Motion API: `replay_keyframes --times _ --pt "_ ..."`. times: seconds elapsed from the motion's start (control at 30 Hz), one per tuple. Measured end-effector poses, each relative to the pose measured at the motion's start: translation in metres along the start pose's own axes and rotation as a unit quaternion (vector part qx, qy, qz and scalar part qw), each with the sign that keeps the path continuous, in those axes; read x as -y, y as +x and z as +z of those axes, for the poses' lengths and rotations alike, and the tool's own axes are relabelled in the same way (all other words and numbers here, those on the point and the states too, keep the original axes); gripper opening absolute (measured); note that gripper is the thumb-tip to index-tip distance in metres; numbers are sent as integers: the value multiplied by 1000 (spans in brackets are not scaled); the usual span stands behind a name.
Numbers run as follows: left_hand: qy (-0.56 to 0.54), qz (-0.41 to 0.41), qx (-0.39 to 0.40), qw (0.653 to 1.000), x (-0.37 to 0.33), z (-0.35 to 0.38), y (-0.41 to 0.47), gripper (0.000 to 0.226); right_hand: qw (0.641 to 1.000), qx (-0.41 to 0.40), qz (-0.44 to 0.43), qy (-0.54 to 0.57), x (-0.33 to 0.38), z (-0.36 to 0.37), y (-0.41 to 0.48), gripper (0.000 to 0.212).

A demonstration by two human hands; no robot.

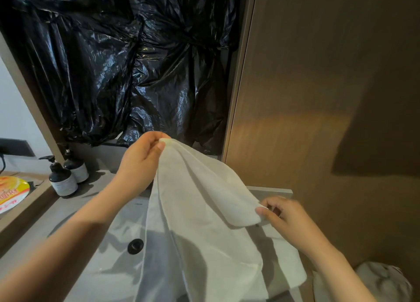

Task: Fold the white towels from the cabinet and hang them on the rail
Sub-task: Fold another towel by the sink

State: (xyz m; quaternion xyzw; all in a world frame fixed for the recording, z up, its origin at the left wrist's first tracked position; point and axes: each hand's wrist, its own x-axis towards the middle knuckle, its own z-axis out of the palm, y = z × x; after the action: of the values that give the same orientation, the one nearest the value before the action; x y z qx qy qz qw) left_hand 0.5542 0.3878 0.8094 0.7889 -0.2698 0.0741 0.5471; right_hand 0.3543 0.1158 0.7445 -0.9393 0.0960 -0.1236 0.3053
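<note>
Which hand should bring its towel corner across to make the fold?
Probably the right hand: it pinches a low corner of the white towel, while the left hand holds another corner high, carrying the weight.

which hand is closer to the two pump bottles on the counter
Left. The left hand pinches the towel just right of the pump bottles; the right hand pinches its other edge far across, beside the wooden panel.
</note>
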Motion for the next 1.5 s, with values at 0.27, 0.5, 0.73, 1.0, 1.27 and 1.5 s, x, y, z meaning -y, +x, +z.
replay_keyframes --times 0.27,0.5,0.73,1.0,1.27,1.5 --pt "46 -13 -43 998 15 -4 35 16 985 -96 -61 126 11 -24 12 35" --pt "70 -26 -87 993 13 -5 67 22 999 -3 -36 10 19 -67 36 52" --pt "91 -25 -93 991 4 -6 81 28 983 -5 -23 -183 11 -95 36 58" --pt "65 17 -133 989 -18 -18 100 26 941 -132 -43 -310 48 -153 68 13" --pt "48 55 -183 980 -57 -23 124 28 881 -244 -54 -402 81 -201 99 33" --pt "36 80 -191 978 -71 -23 129 29 843 -296 -83 -441 81 -211 102 15"
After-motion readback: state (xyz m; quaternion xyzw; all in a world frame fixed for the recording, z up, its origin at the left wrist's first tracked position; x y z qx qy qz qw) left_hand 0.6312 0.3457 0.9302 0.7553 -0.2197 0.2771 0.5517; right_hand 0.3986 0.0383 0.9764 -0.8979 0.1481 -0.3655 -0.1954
